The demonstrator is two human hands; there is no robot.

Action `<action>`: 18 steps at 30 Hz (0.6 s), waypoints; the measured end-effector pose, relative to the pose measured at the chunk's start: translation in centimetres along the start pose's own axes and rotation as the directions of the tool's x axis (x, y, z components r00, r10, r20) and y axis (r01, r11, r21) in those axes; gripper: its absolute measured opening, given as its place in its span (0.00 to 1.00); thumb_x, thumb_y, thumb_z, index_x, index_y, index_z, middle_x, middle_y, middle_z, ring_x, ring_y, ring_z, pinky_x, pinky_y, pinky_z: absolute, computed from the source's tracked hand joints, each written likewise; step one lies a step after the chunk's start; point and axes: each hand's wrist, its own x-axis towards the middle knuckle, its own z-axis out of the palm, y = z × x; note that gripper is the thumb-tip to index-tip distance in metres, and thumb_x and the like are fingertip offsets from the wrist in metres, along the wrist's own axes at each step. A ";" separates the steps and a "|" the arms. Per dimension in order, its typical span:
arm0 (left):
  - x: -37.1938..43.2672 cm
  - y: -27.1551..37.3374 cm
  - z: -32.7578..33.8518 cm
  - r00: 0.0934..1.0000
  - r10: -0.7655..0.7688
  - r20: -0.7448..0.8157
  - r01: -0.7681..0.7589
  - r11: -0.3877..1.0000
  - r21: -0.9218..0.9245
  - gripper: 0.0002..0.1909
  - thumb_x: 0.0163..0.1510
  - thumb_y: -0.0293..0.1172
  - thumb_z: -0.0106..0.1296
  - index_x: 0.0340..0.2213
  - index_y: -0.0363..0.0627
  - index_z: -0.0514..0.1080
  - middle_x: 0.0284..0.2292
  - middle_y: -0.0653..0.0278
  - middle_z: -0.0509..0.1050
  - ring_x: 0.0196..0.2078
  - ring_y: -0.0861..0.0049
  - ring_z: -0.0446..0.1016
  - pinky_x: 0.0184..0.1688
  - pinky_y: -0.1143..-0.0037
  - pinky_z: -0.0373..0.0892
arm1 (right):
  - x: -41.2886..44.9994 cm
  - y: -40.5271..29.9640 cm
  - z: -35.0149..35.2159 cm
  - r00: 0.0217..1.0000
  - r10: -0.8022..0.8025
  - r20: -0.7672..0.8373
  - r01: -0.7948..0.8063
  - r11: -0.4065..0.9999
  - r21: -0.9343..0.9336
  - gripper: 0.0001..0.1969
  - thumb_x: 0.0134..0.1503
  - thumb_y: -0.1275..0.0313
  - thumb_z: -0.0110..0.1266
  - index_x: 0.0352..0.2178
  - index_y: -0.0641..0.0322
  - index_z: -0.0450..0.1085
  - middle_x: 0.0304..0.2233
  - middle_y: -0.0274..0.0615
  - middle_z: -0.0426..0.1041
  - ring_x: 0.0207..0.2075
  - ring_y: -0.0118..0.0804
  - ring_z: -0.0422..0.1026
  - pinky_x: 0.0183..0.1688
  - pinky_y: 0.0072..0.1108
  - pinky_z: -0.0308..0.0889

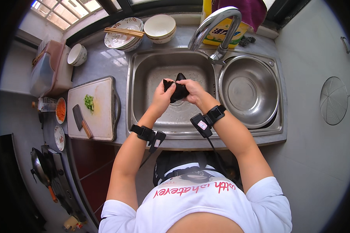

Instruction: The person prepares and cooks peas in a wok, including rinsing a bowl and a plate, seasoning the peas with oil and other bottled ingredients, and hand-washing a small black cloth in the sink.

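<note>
Both hands are above the left basin of a stainless steel sink (145, 116). My left hand (164, 93) grips one side of a black, glossy, soft-looking item (179, 91), its thumb on top. On the other side my right hand (194, 91) pinches the same item between thumb and fingers. What the black item is, I cannot tell for sure; part of it sticks up between the hands and part hangs below them. Beneath it the drain is partly hidden. The chrome faucet (233, 17) stands behind the hands, towards the right.
A steel bowl (240, 90) fills the right basin. Left of the sink, a cutting board (105, 116) holds a cleaver (78, 116) and chopped greens (89, 102). Beyond are stacked bowls (159, 26), patterned plates (115, 39) with chopsticks (125, 32), and shredded orange food (61, 110) in a dish.
</note>
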 end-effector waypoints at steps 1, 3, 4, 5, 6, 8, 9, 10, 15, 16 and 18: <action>0.1 -0.2 -0.3 0.994 -0.080 -0.072 0.067 0.983 -0.171 0.07 0.56 0.32 0.45 0.34 0.42 0.65 0.28 0.70 0.67 0.32 0.84 0.64 0.37 0.81 0.63 | 0.1 0.4 0.3 1.000 0.005 -0.001 -0.005 1.000 -0.005 0.11 0.46 0.74 0.53 0.32 0.65 0.63 0.30 0.44 0.67 0.30 0.40 0.69 0.32 0.31 0.65; 0.5 -0.6 -0.1 0.986 -0.075 -0.149 0.047 0.982 -0.185 0.08 0.57 0.35 0.44 0.34 0.44 0.64 0.29 0.71 0.67 0.32 0.85 0.64 0.37 0.82 0.62 | 0.2 0.9 0.7 0.987 -0.156 -0.045 0.158 0.987 0.036 0.10 0.46 0.76 0.50 0.32 0.67 0.64 0.30 0.44 0.67 0.31 0.39 0.69 0.32 0.28 0.65; 0.8 -0.6 0.3 0.975 -0.075 -0.208 0.052 0.992 -0.114 0.09 0.57 0.35 0.44 0.35 0.44 0.64 0.30 0.70 0.66 0.32 0.85 0.64 0.38 0.82 0.62 | 0.7 0.9 0.6 0.978 -0.197 -0.060 0.196 0.980 -0.027 0.11 0.46 0.76 0.47 0.34 0.67 0.64 0.30 0.43 0.67 0.31 0.37 0.69 0.31 0.28 0.65; 1.1 -0.6 0.5 0.961 -0.070 -0.266 0.061 0.997 -0.042 0.09 0.57 0.36 0.43 0.36 0.44 0.64 0.30 0.70 0.66 0.32 0.85 0.64 0.38 0.82 0.62 | 0.7 0.8 0.2 0.978 -0.201 -0.058 0.199 0.980 -0.028 0.11 0.46 0.76 0.47 0.34 0.67 0.64 0.30 0.43 0.67 0.31 0.37 0.69 0.31 0.28 0.65; 1.3 -1.9 -0.2 0.964 -0.111 -0.240 0.091 0.991 -0.094 0.11 0.57 0.38 0.43 0.37 0.45 0.63 0.33 0.68 0.67 0.34 0.82 0.66 0.38 0.79 0.64 | -0.3 0.7 1.0 0.988 -0.152 -0.021 0.149 0.982 -0.112 0.13 0.50 0.70 0.46 0.36 0.67 0.63 0.33 0.43 0.68 0.33 0.38 0.70 0.35 0.29 0.66; 1.2 0.9 0.7 0.934 -0.316 -0.168 0.268 0.929 -0.256 0.13 0.57 0.41 0.43 0.38 0.45 0.63 0.34 0.68 0.67 0.38 0.81 0.67 0.39 0.76 0.66 | -2.1 -0.6 1.4 0.994 -0.110 -0.006 0.107 0.977 -0.186 0.17 0.54 0.64 0.44 0.39 0.68 0.62 0.35 0.44 0.69 0.36 0.38 0.71 0.40 0.30 0.68; 1.0 2.5 1.0 0.868 -0.492 -0.072 0.429 0.814 -0.392 0.16 0.57 0.44 0.43 0.39 0.45 0.63 0.36 0.68 0.68 0.42 0.80 0.67 0.39 0.73 0.69 | -3.3 -1.3 1.9 0.996 -0.045 0.072 0.063 0.959 -0.276 0.24 0.54 0.54 0.42 0.42 0.65 0.61 0.38 0.43 0.68 0.39 0.37 0.70 0.42 0.31 0.66; 1.1 2.6 1.0 0.864 -0.503 -0.020 0.451 0.791 -0.414 0.17 0.56 0.45 0.44 0.39 0.45 0.63 0.35 0.68 0.68 0.42 0.79 0.68 0.39 0.72 0.70 | -3.9 -1.7 2.0 0.990 0.026 0.142 0.028 0.930 -0.366 0.30 0.54 0.44 0.39 0.44 0.62 0.61 0.41 0.43 0.67 0.42 0.37 0.69 0.44 0.32 0.65; 2.4 0.9 1.1 0.941 -0.300 0.158 0.339 0.828 -0.446 0.15 0.53 0.40 0.50 0.36 0.44 0.65 0.32 0.67 0.70 0.35 0.82 0.70 0.36 0.79 0.68 | -5.4 -3.4 2.1 0.986 0.079 0.149 0.008 0.860 -0.510 0.41 0.46 0.31 0.34 0.49 0.52 0.58 0.48 0.43 0.63 0.49 0.42 0.62 0.49 0.40 0.60; 2.6 0.8 1.4 0.972 -0.229 0.047 0.228 0.885 -0.405 0.12 0.51 0.37 0.53 0.34 0.44 0.66 0.30 0.68 0.70 0.31 0.84 0.69 0.34 0.81 0.67 | -5.7 -3.8 1.9 0.984 0.100 0.145 -0.015 0.869 -0.494 0.42 0.45 0.31 0.35 0.51 0.50 0.57 0.49 0.43 0.61 0.52 0.45 0.60 0.50 0.44 0.58; 2.9 0.9 1.9 0.982 -0.190 0.006 0.179 0.913 -0.368 0.11 0.51 0.35 0.53 0.33 0.43 0.66 0.30 0.67 0.70 0.31 0.85 0.69 0.33 0.81 0.66 | -5.9 -4.0 1.0 0.985 0.101 0.138 -0.025 0.885 -0.465 0.41 0.46 0.32 0.36 0.51 0.52 0.56 0.50 0.44 0.61 0.52 0.48 0.60 0.50 0.44 0.59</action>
